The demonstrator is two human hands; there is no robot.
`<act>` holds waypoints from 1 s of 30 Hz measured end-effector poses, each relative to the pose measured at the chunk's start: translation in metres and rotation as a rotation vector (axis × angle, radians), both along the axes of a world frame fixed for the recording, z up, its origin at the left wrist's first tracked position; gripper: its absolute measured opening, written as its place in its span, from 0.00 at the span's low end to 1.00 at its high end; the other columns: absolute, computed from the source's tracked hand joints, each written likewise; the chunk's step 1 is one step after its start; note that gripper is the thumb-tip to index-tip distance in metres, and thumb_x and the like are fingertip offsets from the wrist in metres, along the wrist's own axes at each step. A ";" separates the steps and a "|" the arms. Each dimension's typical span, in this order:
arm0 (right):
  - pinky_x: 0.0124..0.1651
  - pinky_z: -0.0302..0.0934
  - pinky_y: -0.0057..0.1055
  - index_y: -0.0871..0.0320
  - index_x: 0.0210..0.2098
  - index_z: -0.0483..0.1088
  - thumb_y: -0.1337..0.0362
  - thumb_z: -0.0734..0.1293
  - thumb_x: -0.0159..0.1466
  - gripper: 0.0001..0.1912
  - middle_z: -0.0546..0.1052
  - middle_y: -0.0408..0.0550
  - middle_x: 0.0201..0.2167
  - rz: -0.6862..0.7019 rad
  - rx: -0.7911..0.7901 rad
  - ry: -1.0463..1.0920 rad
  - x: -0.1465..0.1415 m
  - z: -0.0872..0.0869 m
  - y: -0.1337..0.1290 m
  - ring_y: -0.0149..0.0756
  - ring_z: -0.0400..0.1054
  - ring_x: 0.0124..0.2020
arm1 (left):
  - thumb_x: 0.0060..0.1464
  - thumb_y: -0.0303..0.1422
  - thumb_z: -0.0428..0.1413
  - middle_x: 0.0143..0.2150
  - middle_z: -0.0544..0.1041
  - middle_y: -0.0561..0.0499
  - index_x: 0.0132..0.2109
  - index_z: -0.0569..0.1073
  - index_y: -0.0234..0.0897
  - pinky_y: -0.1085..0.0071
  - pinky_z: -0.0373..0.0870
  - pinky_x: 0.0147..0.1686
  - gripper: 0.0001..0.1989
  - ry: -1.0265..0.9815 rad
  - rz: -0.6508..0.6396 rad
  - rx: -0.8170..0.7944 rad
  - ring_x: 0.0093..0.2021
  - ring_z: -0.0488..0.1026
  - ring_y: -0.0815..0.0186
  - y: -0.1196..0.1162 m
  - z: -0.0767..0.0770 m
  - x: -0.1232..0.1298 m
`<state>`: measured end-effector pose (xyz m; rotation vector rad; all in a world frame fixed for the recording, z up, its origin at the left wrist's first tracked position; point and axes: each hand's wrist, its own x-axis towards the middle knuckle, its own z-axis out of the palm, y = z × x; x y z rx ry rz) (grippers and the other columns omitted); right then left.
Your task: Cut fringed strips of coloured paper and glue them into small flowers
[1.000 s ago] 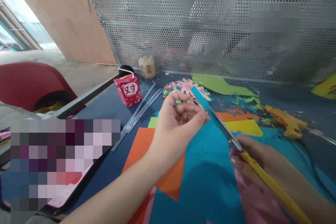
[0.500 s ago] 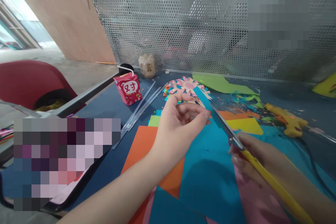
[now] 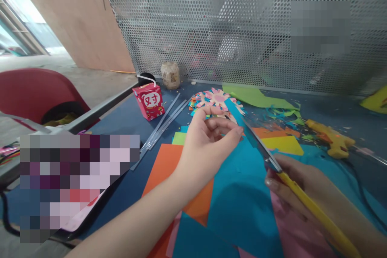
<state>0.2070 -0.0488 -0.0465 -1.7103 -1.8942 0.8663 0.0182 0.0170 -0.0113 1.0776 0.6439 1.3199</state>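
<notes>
Between its thumb and fingers my left hand (image 3: pixel 208 141) pinches a narrow blue paper strip (image 3: pixel 232 109). My right hand (image 3: pixel 302 185) grips scissors (image 3: pixel 267 159) with long yellow handles. Their blades point up and left, right at the strip by my left fingertips; whether they are parted I cannot tell. Below both hands lie sheets of coloured paper: a large blue sheet (image 3: pixel 242 193), an orange sheet (image 3: pixel 163 165), a yellow piece (image 3: pixel 281 145) and a pink sheet (image 3: pixel 298 229). Behind my left hand sit fringed paper flowers (image 3: pixel 219 96) in pink and blue.
A yellow glue gun (image 3: pixel 332 139) with a dark cable lies at the right. Clear glue sticks (image 3: pixel 166 123), a red drink carton (image 3: pixel 149 101) and a jar (image 3: pixel 170 75) stand or lie at the left. Green paper (image 3: pixel 260 98) and scraps lie before a perforated metal panel (image 3: pixel 193 28).
The view has shifted very slightly. Both hands, the strip and the scissors keep nearly the same positions.
</notes>
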 end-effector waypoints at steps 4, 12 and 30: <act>0.18 0.48 0.26 0.53 0.25 0.55 0.47 0.60 0.62 0.18 0.58 0.35 0.16 -0.033 0.014 -0.007 -0.002 0.002 -0.001 0.28 0.53 0.16 | 0.48 0.21 0.58 0.26 0.73 0.58 0.37 0.61 0.37 0.80 0.67 0.24 0.14 0.005 0.035 0.028 0.27 0.72 0.74 0.000 0.002 -0.002; 0.19 0.50 0.28 0.53 0.26 0.55 0.47 0.59 0.62 0.18 0.59 0.35 0.16 -0.016 -0.009 -0.055 0.000 0.001 0.001 0.29 0.56 0.16 | 0.50 0.19 0.57 0.24 0.72 0.60 0.37 0.60 0.37 0.80 0.67 0.23 0.14 -0.004 0.021 0.028 0.25 0.73 0.74 0.004 0.002 -0.002; 0.18 0.47 0.27 0.53 0.25 0.56 0.49 0.63 0.59 0.17 0.60 0.35 0.16 -0.132 0.024 0.054 -0.011 0.005 -0.004 0.28 0.53 0.15 | 0.47 0.21 0.59 0.23 0.73 0.58 0.36 0.60 0.38 0.78 0.68 0.24 0.16 0.013 -0.022 0.004 0.26 0.74 0.71 0.003 0.001 -0.001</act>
